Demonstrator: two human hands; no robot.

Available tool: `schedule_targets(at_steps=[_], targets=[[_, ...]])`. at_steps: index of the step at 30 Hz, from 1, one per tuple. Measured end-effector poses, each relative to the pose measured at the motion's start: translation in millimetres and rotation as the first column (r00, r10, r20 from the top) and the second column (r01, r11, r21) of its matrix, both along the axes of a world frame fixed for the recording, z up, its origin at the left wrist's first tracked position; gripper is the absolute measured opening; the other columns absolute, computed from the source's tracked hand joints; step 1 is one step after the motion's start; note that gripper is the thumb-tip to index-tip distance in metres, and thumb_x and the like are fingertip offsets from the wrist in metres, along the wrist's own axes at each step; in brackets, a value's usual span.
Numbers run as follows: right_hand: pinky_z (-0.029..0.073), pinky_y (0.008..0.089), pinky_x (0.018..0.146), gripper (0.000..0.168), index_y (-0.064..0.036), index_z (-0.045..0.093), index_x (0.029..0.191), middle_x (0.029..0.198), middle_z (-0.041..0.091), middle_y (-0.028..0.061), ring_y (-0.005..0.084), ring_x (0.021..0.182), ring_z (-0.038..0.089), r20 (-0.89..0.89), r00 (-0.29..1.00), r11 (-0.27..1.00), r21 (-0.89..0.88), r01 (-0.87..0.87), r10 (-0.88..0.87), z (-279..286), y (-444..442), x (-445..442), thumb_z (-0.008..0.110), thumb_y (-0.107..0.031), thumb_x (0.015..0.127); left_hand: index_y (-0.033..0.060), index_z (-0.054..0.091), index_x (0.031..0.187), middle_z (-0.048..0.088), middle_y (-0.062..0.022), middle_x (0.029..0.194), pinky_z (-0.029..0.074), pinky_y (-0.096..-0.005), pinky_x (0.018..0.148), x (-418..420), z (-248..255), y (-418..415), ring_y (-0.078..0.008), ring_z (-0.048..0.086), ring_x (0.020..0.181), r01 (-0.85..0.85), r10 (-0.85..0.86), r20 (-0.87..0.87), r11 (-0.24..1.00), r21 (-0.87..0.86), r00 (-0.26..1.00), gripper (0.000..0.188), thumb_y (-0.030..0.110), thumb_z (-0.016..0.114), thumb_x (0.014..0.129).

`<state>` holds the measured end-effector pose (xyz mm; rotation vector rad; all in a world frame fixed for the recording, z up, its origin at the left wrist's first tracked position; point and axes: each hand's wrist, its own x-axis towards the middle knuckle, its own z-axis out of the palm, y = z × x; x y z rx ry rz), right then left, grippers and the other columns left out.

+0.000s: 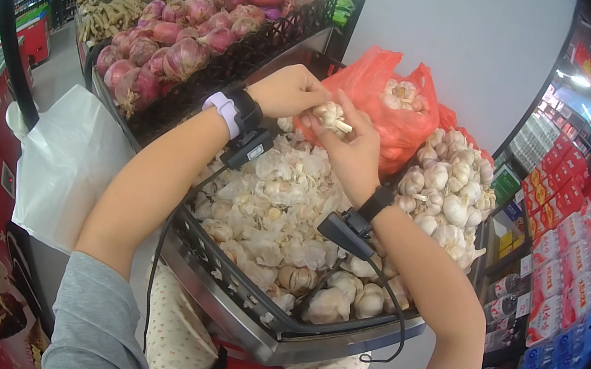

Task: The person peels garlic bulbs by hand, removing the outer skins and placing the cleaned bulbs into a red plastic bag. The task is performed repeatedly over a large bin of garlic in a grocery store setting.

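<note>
A garlic bulb (332,116) with a short pale stem is held between both hands above the basket. My left hand (293,93) grips it from the left with thumb and fingers. From the right, the fingers of my right hand (353,141) hold it as well. Just behind, a red plastic bag (390,133) stands with garlic bulbs (402,95) showing in its opening. Loose papery garlic skins (281,199) cover much of the black basket (234,276) below, with bulbs along its near side. More whole garlic bulbs (451,192) are heaped right of the bag.
Red onions (185,57) fill a black crate at the back left, beside ginger and root vegetables. A white plastic bag (66,165) hangs at the left. Cables dangle from both wrist devices. A grey pillar (456,48) stands behind, and shelves with packed bottles (574,257) are at the right.
</note>
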<state>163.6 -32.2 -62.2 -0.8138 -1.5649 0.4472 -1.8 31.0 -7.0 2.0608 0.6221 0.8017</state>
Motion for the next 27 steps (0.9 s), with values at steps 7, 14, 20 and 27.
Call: schedule_targets(at_steps=[7,14,20,27], targets=[[0.049,0.0263,0.083,0.052,-0.005,0.056,0.123,0.112,0.049,0.0081,0.0164,0.099,0.057,-0.07,0.994,0.997,-0.002,-0.08,0.08,5,-4,0,0.062,0.01,0.073,-0.0038,0.066,0.083,0.066,-0.0069,0.07,0.05,-0.0229,0.056,-2,2,2,-0.0103,0.062,0.06,-0.068,0.096,-0.136,0.978,0.198,0.986,0.02,0.009,0.053,0.09],[0.049,0.0268,0.081,0.044,-0.003,0.055,0.121,0.106,0.056,0.0075,0.0156,0.098,0.058,-0.064,0.998,1.0,0.008,0.009,-0.008,20,-10,2,0.062,0.003,0.078,-0.0037,0.068,0.09,0.069,-0.0094,0.077,0.05,-0.0257,0.058,-4,-6,-7,-0.0101,0.062,0.058,0.301,-0.196,-0.437,0.935,0.186,0.878,0.016,0.005,0.06,0.078],[0.048,0.0225,0.065,0.034,-0.003,0.053,0.118,0.09,0.06,0.0023,0.009,0.075,0.058,-0.219,0.975,0.984,-0.175,-0.006,-0.033,30,-14,2,0.064,-0.013,0.087,-0.003,0.065,0.103,0.068,-0.009,0.081,0.049,-0.0264,0.055,-15,6,3,-0.0106,0.062,0.061,-0.205,0.243,-0.208,0.961,0.188,0.947,0.025,0.008,0.053,0.084],[0.046,0.0213,0.05,0.028,-0.003,0.056,0.112,0.08,0.059,0.0014,0.008,0.06,0.058,-0.05,0.995,0.948,-0.306,-0.093,0.082,44,-12,-8,0.062,-0.016,0.088,-0.0033,0.053,0.118,0.069,-0.0116,0.085,0.048,-0.0284,0.076,-43,2,51,-0.0175,0.063,0.084,-0.735,0.653,0.354,0.65,0.19,0.669,0.039,0.01,0.048,0.082]])
